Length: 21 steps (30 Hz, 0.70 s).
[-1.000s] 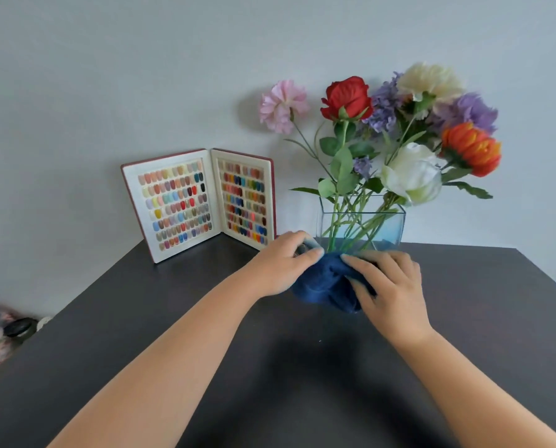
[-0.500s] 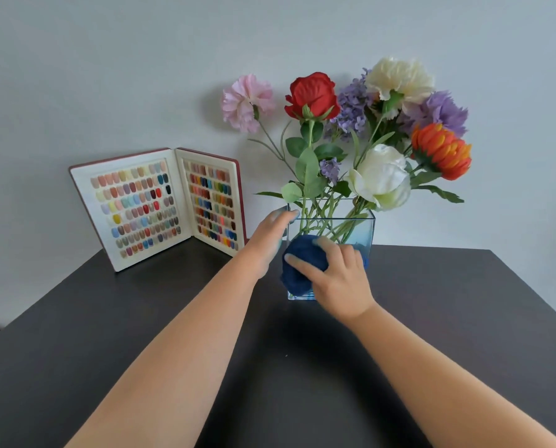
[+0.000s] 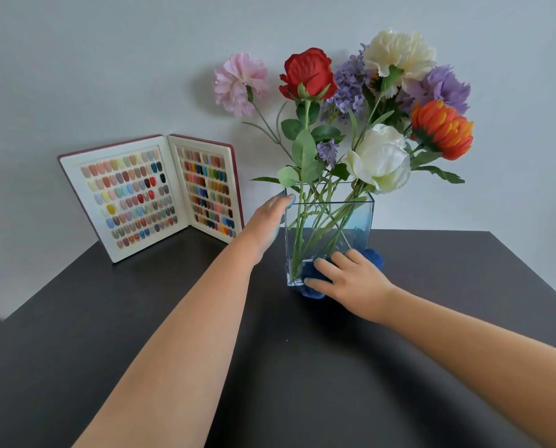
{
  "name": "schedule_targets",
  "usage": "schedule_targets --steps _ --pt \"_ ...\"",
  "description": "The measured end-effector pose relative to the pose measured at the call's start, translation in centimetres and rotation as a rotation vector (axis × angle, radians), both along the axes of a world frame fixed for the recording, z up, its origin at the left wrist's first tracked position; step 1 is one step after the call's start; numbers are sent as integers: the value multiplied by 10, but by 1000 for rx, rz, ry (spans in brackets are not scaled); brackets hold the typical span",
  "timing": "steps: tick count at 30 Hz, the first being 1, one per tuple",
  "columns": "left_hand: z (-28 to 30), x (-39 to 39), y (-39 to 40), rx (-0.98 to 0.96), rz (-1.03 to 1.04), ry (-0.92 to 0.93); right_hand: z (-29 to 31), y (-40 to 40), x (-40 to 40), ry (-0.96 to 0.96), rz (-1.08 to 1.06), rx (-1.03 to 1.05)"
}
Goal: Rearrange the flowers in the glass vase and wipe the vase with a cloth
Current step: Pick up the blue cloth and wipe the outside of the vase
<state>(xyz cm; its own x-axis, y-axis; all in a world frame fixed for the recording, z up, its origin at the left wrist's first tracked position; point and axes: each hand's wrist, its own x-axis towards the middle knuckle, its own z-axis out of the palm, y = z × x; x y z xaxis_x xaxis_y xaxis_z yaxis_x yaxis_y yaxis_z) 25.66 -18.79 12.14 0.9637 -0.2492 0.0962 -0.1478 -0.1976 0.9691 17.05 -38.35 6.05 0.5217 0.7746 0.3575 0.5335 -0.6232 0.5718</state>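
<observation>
A: Item one, vase?
B: Clear square glass, upright, toward the table's far edge, nearer its right half. Long axis vertical. Contents: flowers, mixed colours, stems crossing inside and leaning on the rim; whether there is water I cannot tell.

A: Item two, cloth?
B: Dark blue, bunched at the foot of the vase's near face, trailing round its near right corner, touching glass and table.

A: Hands?
B: Right hand lies on the cloth, fingers spread flat and pressing it to the lower glass, not pinching. Left hand rests flat against the vase's left wall, fingers together and straight, tips at the rim, steadying rather than gripping.

A: Relation governing the next stroke?
B: Unwiped glass rises directly above the right fingers; that hand is the nearer. A stroke would likely run upward along the vertical axis.

A: Other stock?
B: Swatch book, open, standing at the far left corner, well apart.
</observation>
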Motion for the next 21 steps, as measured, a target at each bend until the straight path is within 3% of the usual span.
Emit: schedule_targets --steps 6,15,21 --pt "-3 5 -3 -2 5 29 10 -29 -11 47 -103 -22" --pt "-6 -5 -10 -98 50 64 2 20 0 97 -21 67" --pt "-9 1 -10 -132 21 86 7 -20 -9 128 -33 109"
